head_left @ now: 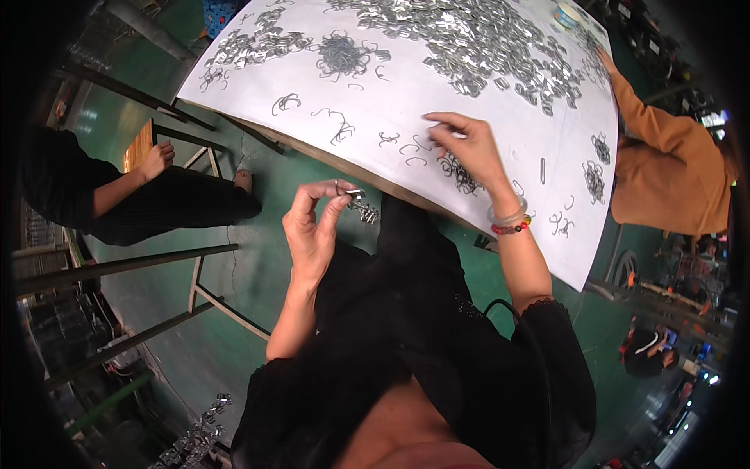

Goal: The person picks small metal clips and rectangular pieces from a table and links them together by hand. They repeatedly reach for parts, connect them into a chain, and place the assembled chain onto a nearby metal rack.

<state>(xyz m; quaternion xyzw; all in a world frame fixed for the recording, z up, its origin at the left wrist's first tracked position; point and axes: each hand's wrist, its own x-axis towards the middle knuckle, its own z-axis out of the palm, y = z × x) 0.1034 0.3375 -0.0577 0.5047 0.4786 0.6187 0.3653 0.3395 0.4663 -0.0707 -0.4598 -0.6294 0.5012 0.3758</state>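
Note:
Near the table's front edge, my left hand [312, 227] is closed, thumb against fingers, on a small bunch of shiny metal clips [364, 209] that dangles from it. Whether a wire strings them together is too small to tell. Over the white tabletop [328, 160], my right hand [473, 148] has its forefinger stretched out and nothing visible in its fingers. Below it and partly hidden lies a pile of dark curved wire hooks [461, 173]. More loose hooks [414, 150] are scattered to its left.
A large heap of flat silvery clips [469, 47] covers the table's far part, beside a tangled hook pile [342, 56]. A tub [566, 16] stands far right. One person in an orange top [672, 164] reaches onto the table; another in black [78, 187] sits left, near metal frames [133, 262].

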